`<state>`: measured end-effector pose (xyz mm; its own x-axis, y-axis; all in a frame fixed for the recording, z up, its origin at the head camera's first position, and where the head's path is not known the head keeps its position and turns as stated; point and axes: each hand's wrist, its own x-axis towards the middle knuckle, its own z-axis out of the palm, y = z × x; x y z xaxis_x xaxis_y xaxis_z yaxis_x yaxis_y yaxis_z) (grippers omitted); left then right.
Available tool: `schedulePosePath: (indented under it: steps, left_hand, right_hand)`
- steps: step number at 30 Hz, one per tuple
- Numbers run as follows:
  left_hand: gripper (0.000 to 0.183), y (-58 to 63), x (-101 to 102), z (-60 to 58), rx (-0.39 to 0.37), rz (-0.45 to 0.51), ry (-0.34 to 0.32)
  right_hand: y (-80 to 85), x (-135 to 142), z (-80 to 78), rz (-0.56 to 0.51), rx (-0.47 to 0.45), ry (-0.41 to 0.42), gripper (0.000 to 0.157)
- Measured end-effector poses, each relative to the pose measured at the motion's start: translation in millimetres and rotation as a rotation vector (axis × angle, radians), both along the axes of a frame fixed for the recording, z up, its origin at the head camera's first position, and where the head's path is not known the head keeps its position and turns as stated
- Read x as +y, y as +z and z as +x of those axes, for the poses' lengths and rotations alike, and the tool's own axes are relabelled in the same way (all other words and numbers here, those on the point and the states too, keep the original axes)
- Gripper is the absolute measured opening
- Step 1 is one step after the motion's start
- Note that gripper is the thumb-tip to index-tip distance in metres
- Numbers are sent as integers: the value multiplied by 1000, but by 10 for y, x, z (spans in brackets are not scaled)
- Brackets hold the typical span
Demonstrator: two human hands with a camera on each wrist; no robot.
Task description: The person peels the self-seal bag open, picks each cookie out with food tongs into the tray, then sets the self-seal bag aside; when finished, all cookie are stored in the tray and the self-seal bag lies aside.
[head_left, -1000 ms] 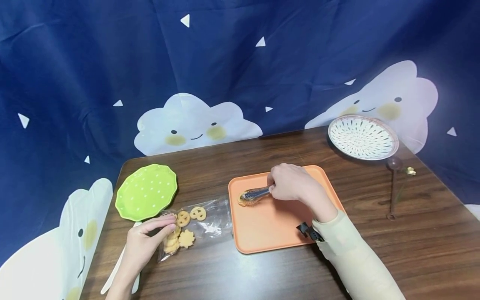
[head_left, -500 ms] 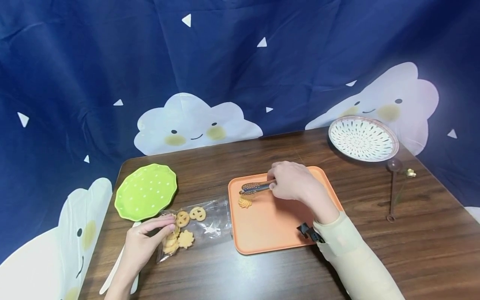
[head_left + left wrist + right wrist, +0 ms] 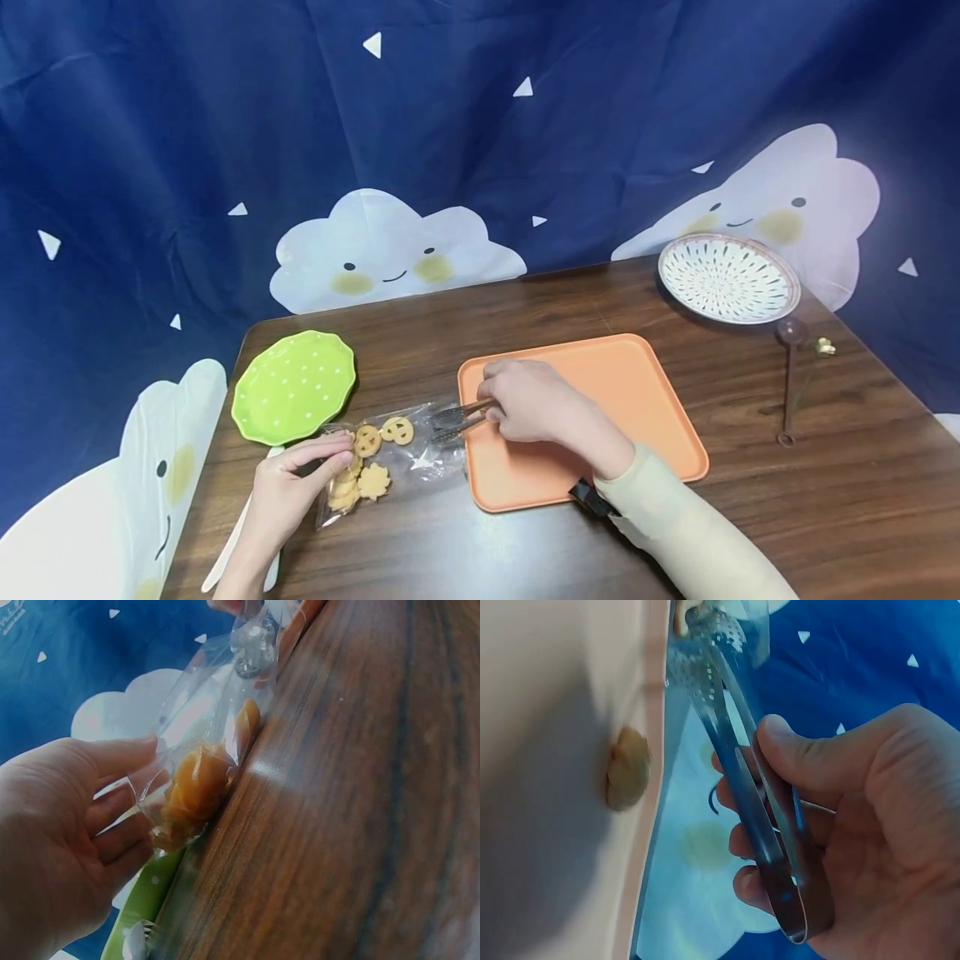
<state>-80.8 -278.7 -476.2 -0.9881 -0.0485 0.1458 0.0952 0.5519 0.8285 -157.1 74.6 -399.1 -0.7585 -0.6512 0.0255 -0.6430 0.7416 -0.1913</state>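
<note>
My right hand [image 3: 528, 400] grips metal serving tongs [image 3: 754, 795], thumb on one arm and fingers round the other. The tongs' perforated tips stand apart at the right end of a clear plastic bag [image 3: 431, 454]; whether they are inside it I cannot tell. Several cookies [image 3: 372, 481] lie toward the bag's left end. There my left hand [image 3: 288, 492] holds the bag's edge between thumb and fingers. Under my right hand is an orange tray [image 3: 600, 367]. A swirled cookie [image 3: 628, 769] on it shows in the right wrist view, but my hand hides it in the head view.
A green dotted plate [image 3: 292, 387] stands behind my left hand, white utensil handles [image 3: 238, 533] beside my forearm. At the right are a patterned white plate [image 3: 727, 279], a brown long-handled spoon [image 3: 789, 383] and a small flower-tipped utensil [image 3: 825, 346].
The tongs opened and let go of the swirled cookie on the tray. My right hand then carried them left and toward me, to the bag. My left hand stayed put.
</note>
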Motion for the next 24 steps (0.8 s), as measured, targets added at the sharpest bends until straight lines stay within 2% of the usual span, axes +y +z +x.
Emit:
schedulePosePath:
  steps: [7, 12, 18, 24]
  left_hand:
    - [16, 4, -1, -5, 16, -3, -7]
    - [15, 0, -1, -16, 14, 16, -17]
    - [14, -7, -8, -10, 7, 23, -19]
    - [18, -12, -10, -6, 3, 8, -9]
  right_hand:
    - [-88, -163, 74, -9, 66, 35, 12]
    - [-147, -267, 118, -29, 152, 48, 10]
    - [-209, -359, 180, -20, 180, 76, 13]
    - [-253, -392, 213, -2, 240, 75, 9]
